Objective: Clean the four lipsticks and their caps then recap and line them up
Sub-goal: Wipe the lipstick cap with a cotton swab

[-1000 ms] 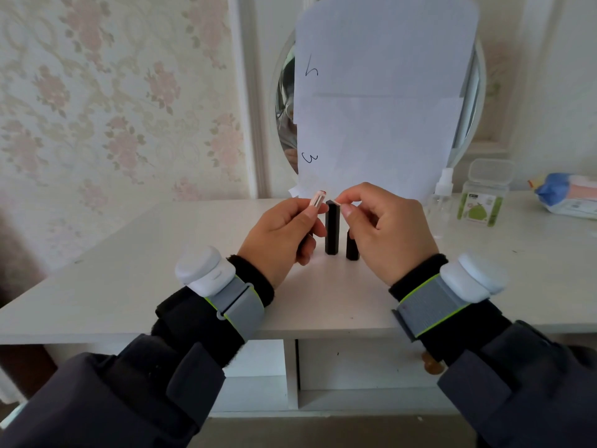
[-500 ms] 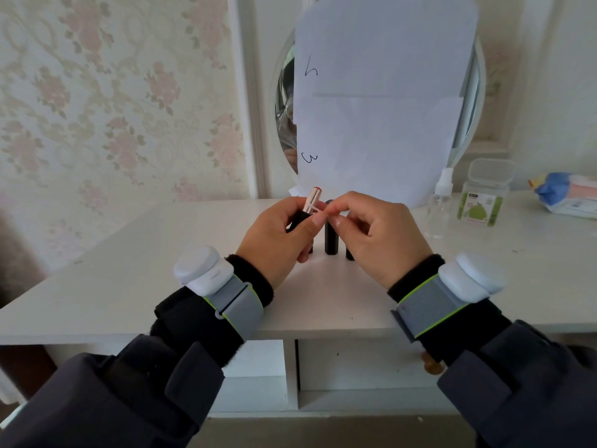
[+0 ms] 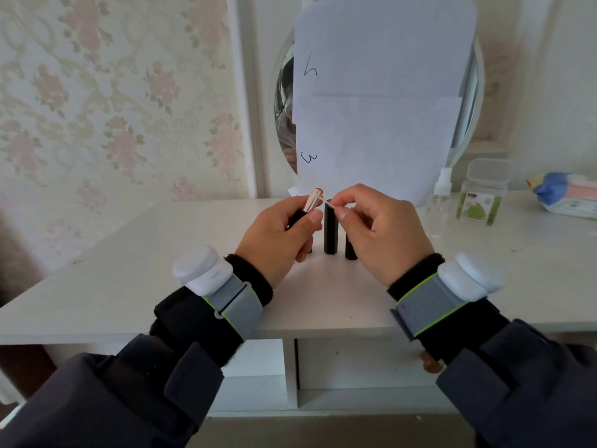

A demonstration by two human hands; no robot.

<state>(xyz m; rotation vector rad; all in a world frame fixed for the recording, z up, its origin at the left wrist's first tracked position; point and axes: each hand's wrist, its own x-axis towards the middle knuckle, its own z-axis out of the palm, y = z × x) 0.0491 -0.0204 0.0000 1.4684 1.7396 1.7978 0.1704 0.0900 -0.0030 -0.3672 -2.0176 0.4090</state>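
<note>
A person's two hands work over the middle of a white dressing table [image 3: 129, 286], toward its back edge. The left hand [image 3: 277, 237] curls its fingers and thumb around the black base of an uncapped lipstick [image 3: 311, 202], held tilted with its silver collar and red tip pointing up and to the right. The right hand [image 3: 378, 227] pinches a thin white swab [image 3: 326, 202] between thumb and forefinger, its remaining fingers folded in; the swab's far end touches the side of the lipstick's silver collar just below the red tip.

Between and just behind the hands, a tall black tube [image 3: 331, 234] stands upright on the tabletop, and a shorter black tube [image 3: 350, 250] stands just beside it to the right, partly hidden by the right hand. A sliver of another black piece [image 3: 309, 250] shows under the left hand's fingers; what it is cannot be told.

A round mirror [image 3: 284, 108] at the table's back edge is largely covered by white paper sheets [image 3: 381, 92] with handwritten marks. Near the back right of the table stand a clear spray bottle [image 3: 439, 205] and a clear lidded box with a green label [image 3: 483, 195]; a packet of wipes [image 3: 565, 195] lies at the far right edge. Both wrists carry white devices on grey straps over dark sleeves.
</note>
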